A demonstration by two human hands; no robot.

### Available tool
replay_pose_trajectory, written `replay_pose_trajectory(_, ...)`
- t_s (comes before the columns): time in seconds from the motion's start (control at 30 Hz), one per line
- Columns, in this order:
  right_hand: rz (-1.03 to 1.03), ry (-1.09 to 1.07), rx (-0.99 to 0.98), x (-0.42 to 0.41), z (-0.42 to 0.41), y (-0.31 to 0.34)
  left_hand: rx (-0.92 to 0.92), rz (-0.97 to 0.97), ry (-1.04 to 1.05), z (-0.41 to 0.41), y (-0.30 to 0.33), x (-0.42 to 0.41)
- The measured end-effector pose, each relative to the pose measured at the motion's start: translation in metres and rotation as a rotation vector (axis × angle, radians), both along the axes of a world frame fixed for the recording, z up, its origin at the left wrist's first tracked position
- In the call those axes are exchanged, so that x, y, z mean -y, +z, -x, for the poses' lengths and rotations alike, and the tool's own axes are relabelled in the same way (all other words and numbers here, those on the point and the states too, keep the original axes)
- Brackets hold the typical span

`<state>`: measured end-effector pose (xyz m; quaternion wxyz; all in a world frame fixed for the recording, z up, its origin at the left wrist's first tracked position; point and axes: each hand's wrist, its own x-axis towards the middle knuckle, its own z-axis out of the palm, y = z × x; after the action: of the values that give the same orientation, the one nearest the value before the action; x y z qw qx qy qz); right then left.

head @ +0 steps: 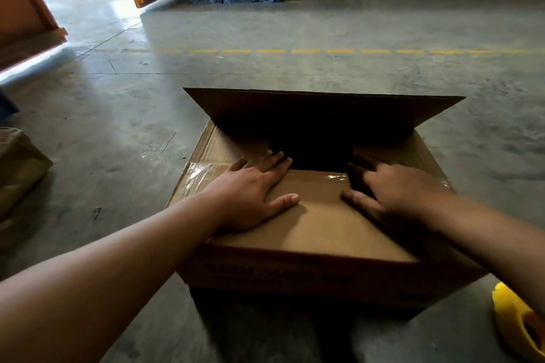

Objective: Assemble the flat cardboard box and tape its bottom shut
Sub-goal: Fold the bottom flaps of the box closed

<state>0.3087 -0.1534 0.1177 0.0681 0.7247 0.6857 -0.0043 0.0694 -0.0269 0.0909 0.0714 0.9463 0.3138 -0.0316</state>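
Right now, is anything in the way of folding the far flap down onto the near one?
Nothing visible blocks it. The far flap stands raised over the dark opening; both side flaps are folded in, and the left hand and right hand press flat on the near flap.

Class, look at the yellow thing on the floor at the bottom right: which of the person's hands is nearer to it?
Right. The right hand lies flat on the box flap on the side of the yellow thing; the left hand presses the flap on the far side, farther off.
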Motion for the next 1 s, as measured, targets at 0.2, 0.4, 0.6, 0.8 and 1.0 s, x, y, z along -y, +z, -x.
replay_pose_trajectory(0.2,-0.663,0.185,-0.099,-0.034,0.000,0.043,0.345,-0.085,-0.036,0.006,-0.005,0.007)
replay_pose_trajectory(0.4,-0.424,-0.101,-0.031,-0.055,-0.008,0.027,0.367,-0.257,0.030,0.006,-0.006,0.010)
replay_pose_trajectory(0.6,-0.215,-0.105,-0.094,-0.027,0.009,-0.012,0.202,-0.150,0.114,-0.001,-0.007,0.006)
replay_pose_trajectory(0.8,0.040,-0.079,-0.196,-0.019,0.000,-0.030,-0.035,0.037,0.188,-0.017,-0.005,0.000)
replay_pose_trajectory(1.0,0.045,-0.187,-0.175,0.004,-0.047,-0.027,-0.071,0.062,0.230,-0.048,-0.003,-0.003)
